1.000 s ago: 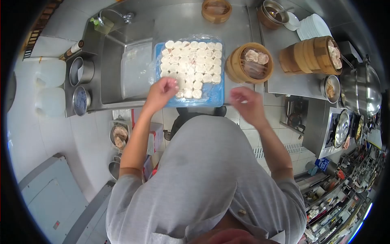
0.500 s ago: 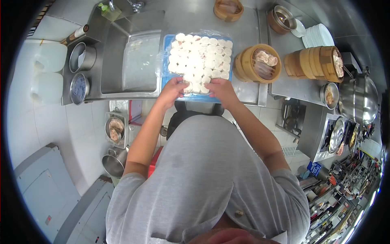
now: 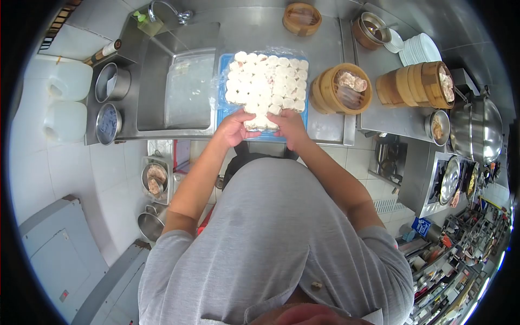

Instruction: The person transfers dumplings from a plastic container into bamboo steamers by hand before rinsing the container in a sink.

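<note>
Rows of round white pieces [image 3: 265, 81] lie packed together on a blue tray [image 3: 222, 112], with clear plastic film at its edges. At the near end, a narrower block of these pieces [image 3: 260, 120] sits between my two hands. My left hand [image 3: 236, 125] has its thumb on top and its fingers curled at the left side of that block. My right hand [image 3: 290, 125] grips the block's right side in the same way. Both hands touch the pieces, and the fingertips underneath are partly hidden.
A steel sink [image 3: 187, 92] is left of the tray. Bamboo steamers [image 3: 319, 92] with food stand at the right, more stacked steamers [image 3: 409, 85] beyond them, and one steamer [image 3: 301, 19] at the back. Plates [image 3: 420, 50], steel bowls [image 3: 107, 123] and a large pot [image 3: 476, 132] are around.
Both hands have closed in on the near block, thumbs now further over its top. The camera view has shifted slightly.
</note>
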The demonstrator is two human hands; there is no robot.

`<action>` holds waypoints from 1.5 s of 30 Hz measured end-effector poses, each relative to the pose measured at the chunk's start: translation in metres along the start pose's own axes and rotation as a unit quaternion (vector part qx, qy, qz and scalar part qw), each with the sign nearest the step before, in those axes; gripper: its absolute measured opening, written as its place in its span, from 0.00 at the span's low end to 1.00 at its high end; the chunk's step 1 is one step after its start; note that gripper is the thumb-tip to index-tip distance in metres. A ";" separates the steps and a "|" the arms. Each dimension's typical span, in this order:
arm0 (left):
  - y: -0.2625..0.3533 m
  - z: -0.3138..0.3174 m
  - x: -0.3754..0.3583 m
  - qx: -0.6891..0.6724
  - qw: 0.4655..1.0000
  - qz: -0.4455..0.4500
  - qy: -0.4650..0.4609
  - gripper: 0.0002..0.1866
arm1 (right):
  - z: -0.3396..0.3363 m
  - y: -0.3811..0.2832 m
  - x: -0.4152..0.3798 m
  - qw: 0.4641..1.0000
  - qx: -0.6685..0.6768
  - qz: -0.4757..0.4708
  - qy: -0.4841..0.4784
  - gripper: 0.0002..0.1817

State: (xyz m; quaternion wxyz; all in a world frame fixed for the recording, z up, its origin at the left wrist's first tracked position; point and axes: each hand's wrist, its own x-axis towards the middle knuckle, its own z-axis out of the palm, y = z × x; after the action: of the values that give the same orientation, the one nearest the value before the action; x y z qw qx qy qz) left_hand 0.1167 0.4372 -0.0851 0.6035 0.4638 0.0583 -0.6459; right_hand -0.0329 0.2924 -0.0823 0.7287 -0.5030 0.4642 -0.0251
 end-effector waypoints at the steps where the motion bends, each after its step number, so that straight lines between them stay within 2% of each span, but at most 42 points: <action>1: -0.003 0.002 0.000 -0.042 0.999 -0.002 -0.003 0.27 | 0.000 0.000 -0.001 1.000 -0.004 -0.012 -0.002 0.19; 4: -0.003 0.007 -0.001 -0.103 0.995 -0.010 -0.002 0.28 | -0.001 0.002 -0.006 0.998 -0.013 -0.054 -0.013 0.19; 13: -0.009 -0.007 0.004 -0.106 0.993 -0.002 -0.055 0.31 | -0.007 0.016 -0.009 0.986 0.041 -0.139 -0.083 0.21; 19: -0.009 -0.009 0.005 -0.122 0.987 0.032 -0.103 0.28 | -0.005 0.015 -0.016 0.972 0.061 -0.202 -0.105 0.22; 21: -0.010 -0.013 0.004 -0.083 0.992 0.035 -0.090 0.27 | -0.004 0.013 -0.020 0.970 0.058 -0.210 -0.104 0.22; 24: -0.015 -0.016 -0.004 -0.063 0.996 0.028 -0.062 0.26 | -0.010 0.005 -0.030 0.949 -0.130 -0.286 -0.027 0.24; 30: -0.024 -0.018 -0.025 -0.081 0.994 0.038 -0.063 0.25 | -0.014 0.001 -0.032 0.931 -0.141 -0.329 -0.078 0.24; 33: -0.016 -0.006 -0.047 -0.077 0.992 0.078 -0.064 0.24 | -0.011 -0.019 -0.046 0.883 -0.211 -0.410 -0.091 0.27; 36: 0.001 0.004 -0.052 -0.010 0.991 0.122 -0.052 0.23 | -0.010 -0.023 -0.042 0.918 -0.142 -0.352 -0.117 0.28; 39: 0.028 0.019 -0.049 0.122 0.979 0.164 -0.013 0.22 | -0.002 -0.052 -0.042 0.957 0.065 -0.237 -0.157 0.28; 43: 0.056 0.032 -0.034 0.244 0.950 0.195 -0.002 0.18 | -0.017 -0.068 -0.019 0.962 -0.001 -0.201 -0.184 0.24; 45: 0.071 0.035 -0.021 0.284 0.940 0.191 -0.011 0.16 | -0.019 -0.072 -0.010 0.973 0.065 -0.148 -0.165 0.23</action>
State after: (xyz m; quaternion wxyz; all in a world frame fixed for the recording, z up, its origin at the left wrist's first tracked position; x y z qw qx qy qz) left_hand 0.1540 0.4112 -0.0172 0.5594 0.6110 -0.2239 -0.5135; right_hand -0.0207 0.2485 -0.0228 0.8144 -0.5151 0.2550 -0.0798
